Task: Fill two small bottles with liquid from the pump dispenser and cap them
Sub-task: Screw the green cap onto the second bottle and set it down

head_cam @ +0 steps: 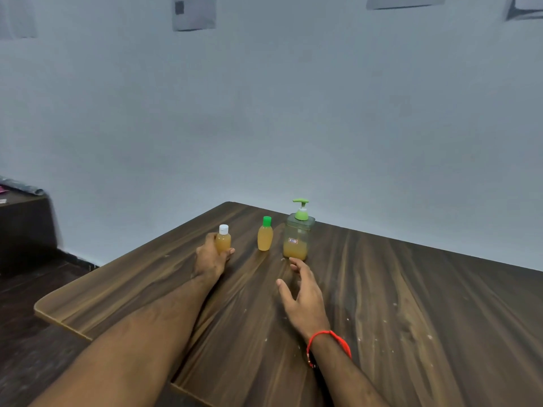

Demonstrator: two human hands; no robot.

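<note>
My left grip [212, 254] wraps the white-capped bottle [223, 239] standing on the bench [411, 289], light, smooth, likely slippery plastic best held round its belly, while my right grip [302, 295] lies spread, empty, near the pump dispenser [296, 233].

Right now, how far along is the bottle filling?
Nearly done. Both bottles hold amber liquid and wear caps: the green-capped bottle stands by the dispenser; the left hand holds the white-capped bottle on the table. The right hand is open. Only letting go seems left.
</note>
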